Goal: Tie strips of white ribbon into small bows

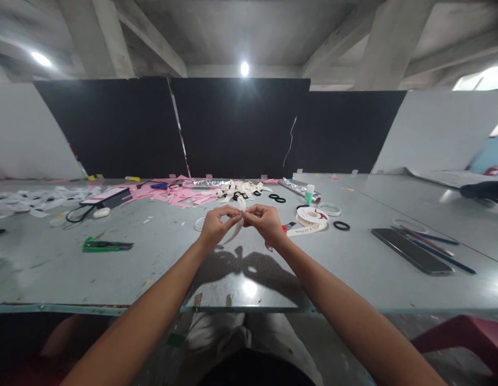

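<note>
Two hands: both are working together above the middle of the grey table, fingertips meeting.
Head view, left hand: pinching the upper part of a pale ribbon strip between thumb and fingers.
Head view, right hand: pinching the same strip just beside the left fingertips, other fingers curled in.
Ribbon strip: hanging in the air between the hands, its lower end drooping toward the table; a short end is poking up above the fingers.
Handling, as judged: appearing very light, thin and limp; likely folding or slipping easily, so a fingertip pinch close to the working point is suiting it best.
Nearby: ribbon roll lying just right of the right hand; heap of pale pieces beyond; green cutter well to the left; dark phone far right.
</note>
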Available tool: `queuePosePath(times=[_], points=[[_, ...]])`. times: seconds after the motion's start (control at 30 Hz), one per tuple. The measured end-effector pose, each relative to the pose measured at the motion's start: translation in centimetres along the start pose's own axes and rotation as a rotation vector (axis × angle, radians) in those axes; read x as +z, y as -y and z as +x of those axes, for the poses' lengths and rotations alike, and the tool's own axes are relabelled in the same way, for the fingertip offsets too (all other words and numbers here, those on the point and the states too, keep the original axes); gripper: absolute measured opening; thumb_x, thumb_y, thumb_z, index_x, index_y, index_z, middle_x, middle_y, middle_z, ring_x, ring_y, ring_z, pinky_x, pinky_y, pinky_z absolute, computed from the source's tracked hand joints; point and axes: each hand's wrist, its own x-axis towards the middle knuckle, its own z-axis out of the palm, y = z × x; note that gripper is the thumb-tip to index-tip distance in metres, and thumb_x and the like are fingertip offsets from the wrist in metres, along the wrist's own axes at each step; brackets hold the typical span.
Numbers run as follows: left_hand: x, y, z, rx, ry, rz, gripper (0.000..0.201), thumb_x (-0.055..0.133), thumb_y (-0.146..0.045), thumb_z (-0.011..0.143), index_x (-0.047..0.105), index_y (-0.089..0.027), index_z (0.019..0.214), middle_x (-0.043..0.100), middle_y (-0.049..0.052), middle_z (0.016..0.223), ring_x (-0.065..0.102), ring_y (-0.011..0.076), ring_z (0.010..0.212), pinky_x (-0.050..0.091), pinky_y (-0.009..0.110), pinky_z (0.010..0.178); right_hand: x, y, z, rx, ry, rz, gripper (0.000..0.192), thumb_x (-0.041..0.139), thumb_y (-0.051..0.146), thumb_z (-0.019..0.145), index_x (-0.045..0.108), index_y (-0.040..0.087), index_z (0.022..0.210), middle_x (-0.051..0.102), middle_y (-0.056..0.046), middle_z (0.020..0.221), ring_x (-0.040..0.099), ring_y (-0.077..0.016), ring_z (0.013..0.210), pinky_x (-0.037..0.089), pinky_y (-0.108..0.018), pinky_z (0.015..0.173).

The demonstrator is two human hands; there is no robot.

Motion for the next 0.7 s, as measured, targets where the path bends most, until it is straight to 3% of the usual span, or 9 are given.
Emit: queuePosePath(times=[0.7], points=[[0.05, -0.21, -0.04, -0.091, -0.061, 0.002, 0.023, 0.065, -0.038, 0.076, 0.072, -0.016, 0.074, 0.072, 0.004, 0.076, 0.065, 0.018, 0.074, 0.048, 0.028, 0.074, 0.25, 0.86, -0.4, -0.08, -0.018, -0.216, 0.019, 0.07, 0.032, 0.064, 0.065, 0.014, 0.069, 0.064, -0.002, 0.06, 0.061, -0.0141, 0.057, 0.048, -0.024, 0.055]])
